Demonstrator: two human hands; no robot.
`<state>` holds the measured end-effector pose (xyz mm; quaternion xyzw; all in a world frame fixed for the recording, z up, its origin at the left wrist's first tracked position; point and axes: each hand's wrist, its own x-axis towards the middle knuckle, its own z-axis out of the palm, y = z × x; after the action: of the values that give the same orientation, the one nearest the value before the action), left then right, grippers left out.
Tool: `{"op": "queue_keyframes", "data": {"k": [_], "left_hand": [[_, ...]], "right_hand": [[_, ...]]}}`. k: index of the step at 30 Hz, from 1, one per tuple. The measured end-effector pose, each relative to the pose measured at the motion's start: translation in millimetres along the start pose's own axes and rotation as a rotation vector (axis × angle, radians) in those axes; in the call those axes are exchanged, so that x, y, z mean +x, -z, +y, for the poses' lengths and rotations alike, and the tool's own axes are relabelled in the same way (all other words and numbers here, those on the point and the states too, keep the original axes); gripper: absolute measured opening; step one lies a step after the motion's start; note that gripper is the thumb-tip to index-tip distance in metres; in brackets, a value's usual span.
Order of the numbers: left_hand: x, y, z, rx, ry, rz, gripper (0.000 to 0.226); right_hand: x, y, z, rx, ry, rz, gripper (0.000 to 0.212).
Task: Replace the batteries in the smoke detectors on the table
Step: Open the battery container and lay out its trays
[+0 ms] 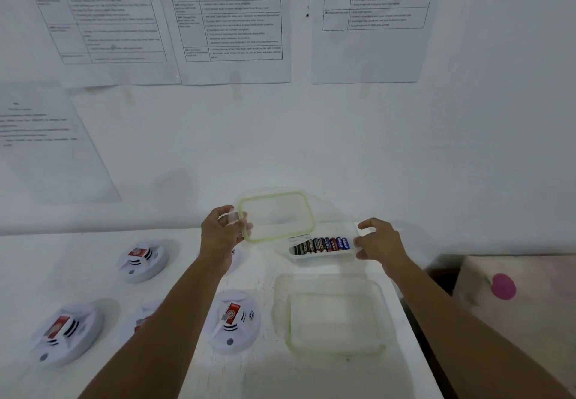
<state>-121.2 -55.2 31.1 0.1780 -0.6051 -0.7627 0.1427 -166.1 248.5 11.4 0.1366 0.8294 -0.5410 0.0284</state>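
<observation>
Several white round smoke detectors with red labels lie on the white table (pixel 255 377): one at the back left (pixel 141 261), one at the front left (pixel 67 333), one in the middle (pixel 233 320), and one (pixel 141 320) partly hidden under my left forearm. My left hand (pixel 221 233) grips the left edge of a clear lid with a green rim (pixel 277 216), lifted and tilted above the table. My right hand (pixel 378 239) holds the right end of a clear container (pixel 324 255) with a row of batteries (pixel 321 245) inside.
A second clear container with a green-rimmed lid (pixel 333 317) sits at the front right of the table. The table's right edge (pixel 414 336) drops to a dark gap. A patterned cloth with a pink spot (pixel 503 286) lies at right. Printed sheets (pixel 233 21) hang on the wall.
</observation>
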Motion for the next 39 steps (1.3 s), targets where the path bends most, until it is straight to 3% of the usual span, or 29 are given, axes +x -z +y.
{"op": "queue_keyframes", "data": {"k": [13, 27, 30, 32, 36, 39], "left_hand": [[12, -5, -11, -0.011, -0.030, 0.090, 0.042], [-10, -57, -50, 0.024, 0.233, -0.244, 0.045], [-6, -58, -61, 0.126, 0.283, -0.223, 0.044], [-1, -56, -66, 0.317, 0.269, -0.195, 0.041], [-1, -56, -56, 0.742, 0.011, -0.148, 0.030], [4, -57, -48, 0.748, -0.104, -0.197, 0.031]], "right_hand": [[-15, 48, -15, -0.085, 0.148, 0.054, 0.031], [-9, 28, -5, 0.152, 0.097, 0.013, 0.029], [-4, 19, 3, 0.189, 0.022, -0.005, 0.030], [0, 13, 7, 0.194, -0.017, -0.019, 0.031], [5, 4, 12, 0.217, -0.034, -0.029, 0.029], [3, -1, 13, 0.189, -0.016, 0.015, 0.026]]}}
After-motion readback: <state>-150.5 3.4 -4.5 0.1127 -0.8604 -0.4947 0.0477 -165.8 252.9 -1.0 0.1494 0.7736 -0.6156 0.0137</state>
